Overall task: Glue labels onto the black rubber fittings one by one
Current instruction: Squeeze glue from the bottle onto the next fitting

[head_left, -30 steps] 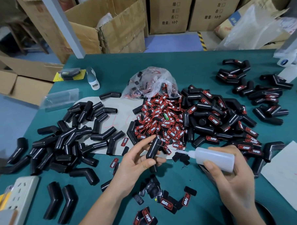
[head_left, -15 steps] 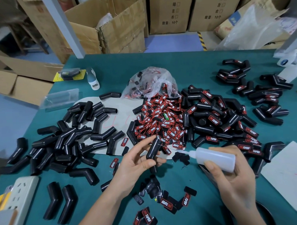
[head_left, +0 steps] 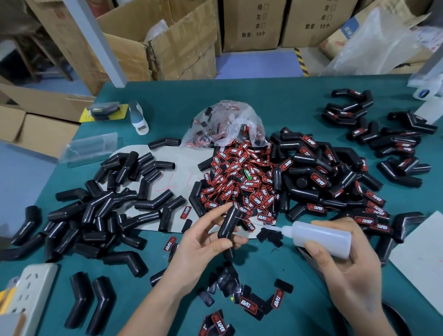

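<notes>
Black rubber fitting held up over the green table, near front centre, pinched between thumb and fingers of left hand, tilted with upper end toward the label pile. Right hand wrapped round a translucent glue bottle, bottle lying near-horizontal, nozzle pointing left at the fitting, tip near it but apart. Heap of red-and-black labels at table centre, spilling from a clear plastic bag behind it. Unlabelled fittings piled to the left, partly on a pale cardboard sheet; labelled fittings piled right of the labels, more further right. Loose labels lying on the table in front between the forearms. White power strip at front-left edge. Cardboard boxes behind table.
</notes>
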Demonstrator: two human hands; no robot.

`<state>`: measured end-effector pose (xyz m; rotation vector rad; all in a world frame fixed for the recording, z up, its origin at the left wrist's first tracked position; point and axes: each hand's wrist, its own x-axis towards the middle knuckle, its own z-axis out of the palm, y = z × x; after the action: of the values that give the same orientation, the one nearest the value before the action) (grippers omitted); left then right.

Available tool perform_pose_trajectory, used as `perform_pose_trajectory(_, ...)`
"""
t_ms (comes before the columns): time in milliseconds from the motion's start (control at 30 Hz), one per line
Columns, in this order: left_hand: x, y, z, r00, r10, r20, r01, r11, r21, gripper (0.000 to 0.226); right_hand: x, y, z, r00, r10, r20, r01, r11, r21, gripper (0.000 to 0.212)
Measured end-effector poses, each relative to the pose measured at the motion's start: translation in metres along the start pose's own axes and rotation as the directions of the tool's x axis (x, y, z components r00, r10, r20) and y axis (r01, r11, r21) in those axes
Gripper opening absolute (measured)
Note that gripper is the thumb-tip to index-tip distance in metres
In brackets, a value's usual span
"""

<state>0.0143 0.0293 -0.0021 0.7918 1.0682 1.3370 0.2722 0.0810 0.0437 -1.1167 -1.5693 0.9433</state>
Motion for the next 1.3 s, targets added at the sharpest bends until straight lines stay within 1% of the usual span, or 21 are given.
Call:
perform_pose_trajectory(633,0.0005,-0.0017,0.0007,1.000,0.007,-0.014,-0.007,1.000,-0.005,0.069,-0.0011,0.0009,-0.0009,1.000,-0.006,-0.003,0.005,1.000,-0.018,0.023)
perform_pose_trajectory(1300,-0.0014,-0.0007,-0.0002,1.000,-0.006,0.005,0.006,1.000,0.026,0.070,-0.0019,0.0025,-0.0023,1.000,0.016,0.006,-0.016,1.000,-0.002,0.024)
